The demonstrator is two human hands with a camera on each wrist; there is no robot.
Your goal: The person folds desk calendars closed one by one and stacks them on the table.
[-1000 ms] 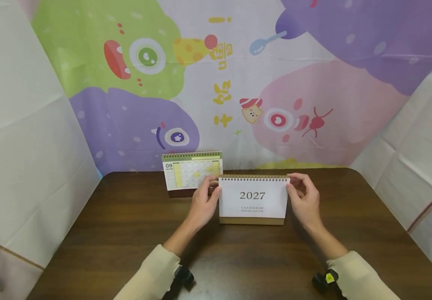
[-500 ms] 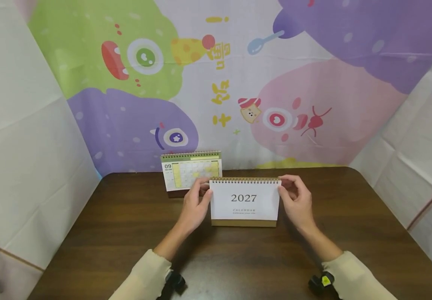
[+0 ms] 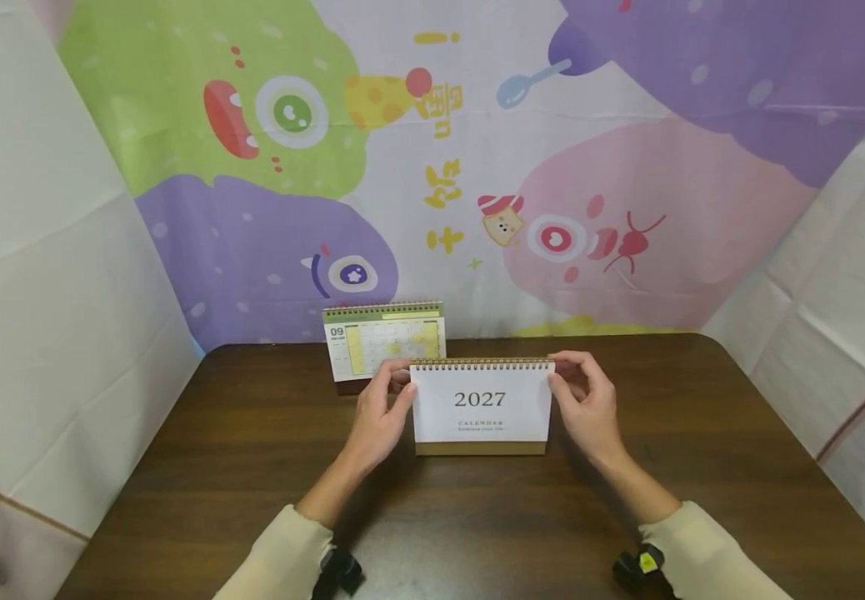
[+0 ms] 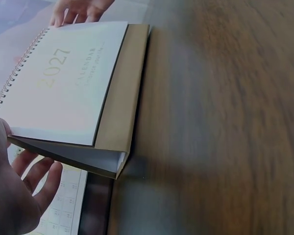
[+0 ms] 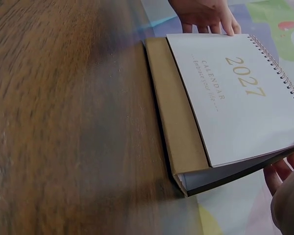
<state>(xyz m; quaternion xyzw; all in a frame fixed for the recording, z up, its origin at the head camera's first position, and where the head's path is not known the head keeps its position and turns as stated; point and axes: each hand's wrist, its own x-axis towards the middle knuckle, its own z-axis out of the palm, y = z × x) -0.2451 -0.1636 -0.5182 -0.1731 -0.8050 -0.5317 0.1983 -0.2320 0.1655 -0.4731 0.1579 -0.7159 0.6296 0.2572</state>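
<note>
A white 2027 desk calendar (image 3: 481,412) with a gold-brown base and spiral binding along its top stands upright at the middle of the table. My left hand (image 3: 378,417) grips its left side near the top, thumb at the front edge and fingers behind. On the opposite side, my right hand (image 3: 590,408) pinches the upper right corner the same way. Both wrist views show the open triangular end of the calendar's stand (image 4: 100,159), the base right at the wood. Behind and to the left is a second desk calendar (image 3: 380,342), green-topped with "09", partly hidden by the first calendar and my left hand.
The dark wooden table (image 3: 477,533) reaches back to a cartoon-printed cloth (image 3: 462,167). White cloth panels (image 3: 65,250) rise on both sides. A black wrist camera (image 3: 341,571) is strapped below each cream sleeve.
Both hands have shifted the 2027 calendar left and slightly toward me, keeping their grip on its sides. The green-topped calendar has stayed in place.
</note>
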